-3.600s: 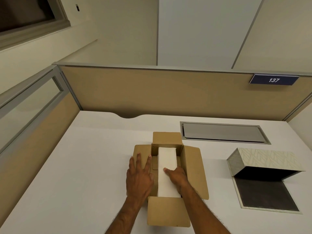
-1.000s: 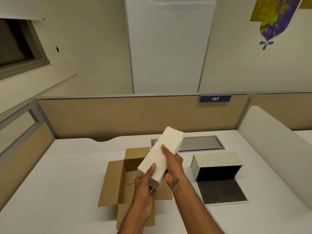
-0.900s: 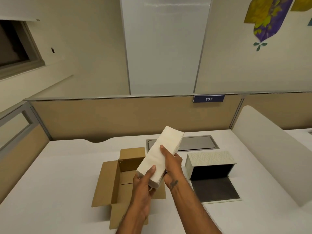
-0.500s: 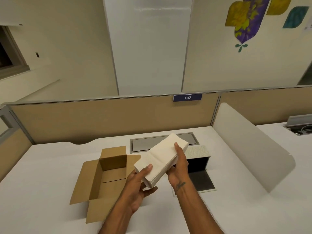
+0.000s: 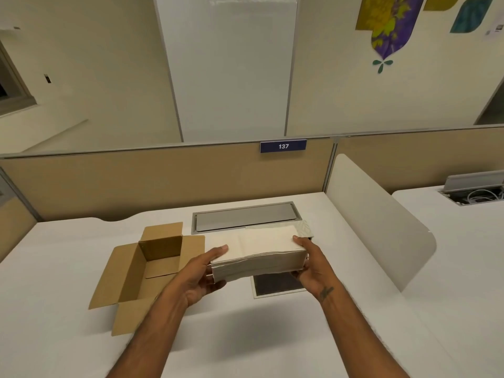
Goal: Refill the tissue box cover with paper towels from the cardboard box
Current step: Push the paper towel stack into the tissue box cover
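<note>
Paper towel stack held level above the counter by both hands

At the left, the open brown cardboard box (image 5: 148,266) sits on the white counter (image 5: 54,309) with its flaps spread out and its inside bare where it can be seen. Just right of it, the left hand (image 5: 200,276) grips the left end of the thick white stack of folded paper towels (image 5: 259,248), thumb pressed on top and the fingers (image 5: 216,285) curled underneath. The stack lies flat and lengthwise between the hands, lifted clear of the counter. Behind it, a grey metal cable hatch (image 5: 245,216) is set flush in the counter. The right hand (image 5: 311,266) clamps the stack's right end the same way, thumb over the top edge, palm cupping the underside. The leaf-patterned tissue box cover (image 5: 304,229) is mostly hidden behind the stack; only a pale corner shows above it and a dark base panel (image 5: 275,285) below it. Further right stands a white curved divider panel (image 5: 376,222)
</note>
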Demonstrator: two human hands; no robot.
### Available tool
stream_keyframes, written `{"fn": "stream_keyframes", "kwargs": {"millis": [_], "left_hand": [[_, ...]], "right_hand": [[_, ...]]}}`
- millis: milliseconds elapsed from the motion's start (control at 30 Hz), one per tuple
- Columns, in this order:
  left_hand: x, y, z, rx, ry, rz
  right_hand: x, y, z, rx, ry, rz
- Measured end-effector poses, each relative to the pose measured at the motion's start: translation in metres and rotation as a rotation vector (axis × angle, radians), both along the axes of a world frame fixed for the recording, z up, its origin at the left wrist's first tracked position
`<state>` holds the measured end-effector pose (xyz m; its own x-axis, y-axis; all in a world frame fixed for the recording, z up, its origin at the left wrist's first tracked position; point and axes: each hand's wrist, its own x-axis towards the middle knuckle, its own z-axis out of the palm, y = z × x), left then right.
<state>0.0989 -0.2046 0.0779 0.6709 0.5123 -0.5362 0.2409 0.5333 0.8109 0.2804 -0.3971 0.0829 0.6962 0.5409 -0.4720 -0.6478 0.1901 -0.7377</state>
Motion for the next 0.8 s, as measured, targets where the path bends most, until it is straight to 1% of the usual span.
{"fn": "stream_keyframes", "kwargs": {"millis": [167, 400, 667, 800], "left_hand": [[0.025, -0.001, -0.018, 0.0, -0.024, -0.039], [0.057, 0.006, -0.048, 0.018, -0.028, -0.118], [0.08, -0.008, -0.082, 0.127, -0.005, -0.244], [0.096, -0.02, -0.093, 0.185, 0.018, -0.285]], "right_hand": [[0.027, -0.013, -0.007, -0.043, -0.031, 0.077], [0.061, -0.024, -0.03, -0.125, 0.051, 0.113], [0.098, -0.033, -0.067, -0.236, 0.088, 0.196], [0.118, -0.031, -0.084, -0.295, 0.059, 0.209]]}}
